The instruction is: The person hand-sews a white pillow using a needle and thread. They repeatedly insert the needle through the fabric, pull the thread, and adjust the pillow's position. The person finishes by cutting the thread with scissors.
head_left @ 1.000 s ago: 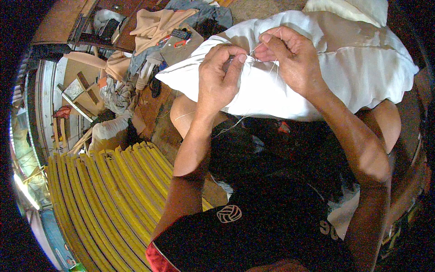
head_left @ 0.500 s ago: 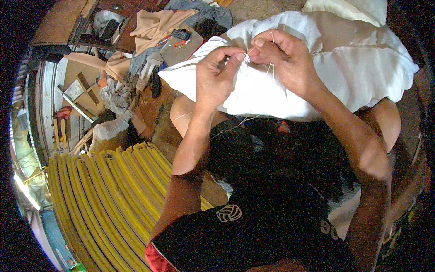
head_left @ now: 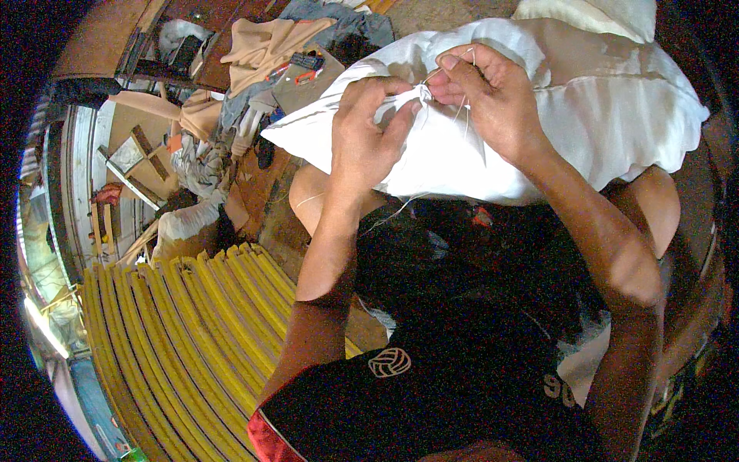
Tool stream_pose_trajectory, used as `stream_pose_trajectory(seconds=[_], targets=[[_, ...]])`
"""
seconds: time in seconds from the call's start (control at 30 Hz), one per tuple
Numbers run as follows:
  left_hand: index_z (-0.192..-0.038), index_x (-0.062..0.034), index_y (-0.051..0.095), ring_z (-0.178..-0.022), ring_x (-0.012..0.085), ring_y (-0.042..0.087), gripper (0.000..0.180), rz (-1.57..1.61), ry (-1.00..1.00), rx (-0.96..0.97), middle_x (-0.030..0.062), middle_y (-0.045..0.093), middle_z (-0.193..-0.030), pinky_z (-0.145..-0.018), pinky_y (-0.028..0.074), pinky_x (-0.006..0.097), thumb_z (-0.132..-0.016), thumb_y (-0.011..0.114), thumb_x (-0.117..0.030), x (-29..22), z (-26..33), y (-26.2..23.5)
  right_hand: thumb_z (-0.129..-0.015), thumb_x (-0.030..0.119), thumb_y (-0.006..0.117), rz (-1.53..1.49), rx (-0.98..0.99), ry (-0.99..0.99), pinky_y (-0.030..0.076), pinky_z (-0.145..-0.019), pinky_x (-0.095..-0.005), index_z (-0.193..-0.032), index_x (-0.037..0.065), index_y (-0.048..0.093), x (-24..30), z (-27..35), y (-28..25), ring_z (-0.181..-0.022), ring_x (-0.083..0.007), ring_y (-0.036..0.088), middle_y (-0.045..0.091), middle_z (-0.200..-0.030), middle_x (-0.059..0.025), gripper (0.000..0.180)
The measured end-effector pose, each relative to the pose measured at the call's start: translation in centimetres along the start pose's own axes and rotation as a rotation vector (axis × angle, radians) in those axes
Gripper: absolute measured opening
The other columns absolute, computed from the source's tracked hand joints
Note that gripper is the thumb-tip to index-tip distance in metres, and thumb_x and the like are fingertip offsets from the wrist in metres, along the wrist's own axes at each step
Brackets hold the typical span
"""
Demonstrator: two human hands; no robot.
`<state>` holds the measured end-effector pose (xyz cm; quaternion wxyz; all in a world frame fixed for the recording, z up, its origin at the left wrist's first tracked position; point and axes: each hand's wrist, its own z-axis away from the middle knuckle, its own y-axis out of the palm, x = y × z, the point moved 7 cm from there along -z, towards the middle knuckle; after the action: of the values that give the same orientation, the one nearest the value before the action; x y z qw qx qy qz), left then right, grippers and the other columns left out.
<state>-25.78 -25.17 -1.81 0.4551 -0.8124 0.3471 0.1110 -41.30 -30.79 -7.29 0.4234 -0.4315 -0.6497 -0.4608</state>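
Since just before, the left hand (head_left: 362, 132) has let its thumb drop away from its pointing finger, and the right hand (head_left: 502, 102) has gone up a bit. White cloth shows in that gap, but I can't tell if the hidden left fingers grip it. The right hand's fingers are curled and pinch a thin thread (head_left: 464, 114). A big white bundle (head_left: 608, 115) lies across the person's knees (head_left: 304, 198), long way left to right, its pointy corner past the left hand. Its puckered bit (head_left: 423, 93) sits between both hands, close beside each one's fingertips. I see no writing on it; the black shirt (head_left: 439, 416) has a pale ball picture (head_left: 390, 363) and pale marks.
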Motion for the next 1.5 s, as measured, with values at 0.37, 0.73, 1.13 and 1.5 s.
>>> stream_pose_trajectory(seconds=[0.37,0.73,1.13,1.5], targets=[[-0.096,-0.0029,0.065,-0.093,0.0230,0.065,0.014,0.205,-0.132,0.060,0.0082,0.070,-0.096,-0.087,0.051,0.033,-0.083,0.067,0.001,1.3,0.3,0.2,-0.102,0.021,0.055,-0.005,0.008,-0.010,0.059,-0.073,-0.0305,-0.108,-0.003,0.063,-0.1,0.1,0.3,-0.081,-0.0196,0.072,0.072,-0.089,-0.0145,0.026],[-0.101,-0.0024,0.060,-0.089,0.0123,0.062,0.018,0.347,-0.173,0.052,0.0047,0.067,-0.093,-0.083,0.050,0.027,-0.086,0.067,0.002,2.4,0.4,0.4,-0.101,0.020,0.057,0.061,0.018,-0.059,0.058,-0.074,-0.0293,-0.107,-0.003,0.064,0.6,0.5,0.6,-0.082,-0.0181,0.072,0.073,-0.090,-0.0139,0.025],[-0.108,-0.0036,0.067,-0.094,0.0179,0.064,0.024,0.318,-0.153,0.056,0.0079,0.068,-0.098,-0.086,0.050,0.030,-0.084,0.070,-0.001,2.8,0.5,0.5,-0.097,0.018,0.062,0.026,0.049,0.070,0.058,-0.073,-0.0292,-0.108,-0.005,0.065,-0.4,0.1,0.2,-0.080,-0.0177,0.072,0.073,-0.087,-0.0134,0.026],[-0.096,-0.0040,0.073,-0.097,0.0279,0.065,0.014,0.109,-0.077,0.112,0.0132,0.069,-0.100,-0.088,0.050,0.036,-0.083,0.074,-0.009,1.6,0.0,0.1,-0.095,0.018,0.062,0.111,-0.024,-0.080,0.056,-0.071,-0.0303,-0.101,-0.003,0.068,0.3,0.8,0.4,-0.077,-0.0170,0.070,0.073,-0.084,-0.0116,0.023]])
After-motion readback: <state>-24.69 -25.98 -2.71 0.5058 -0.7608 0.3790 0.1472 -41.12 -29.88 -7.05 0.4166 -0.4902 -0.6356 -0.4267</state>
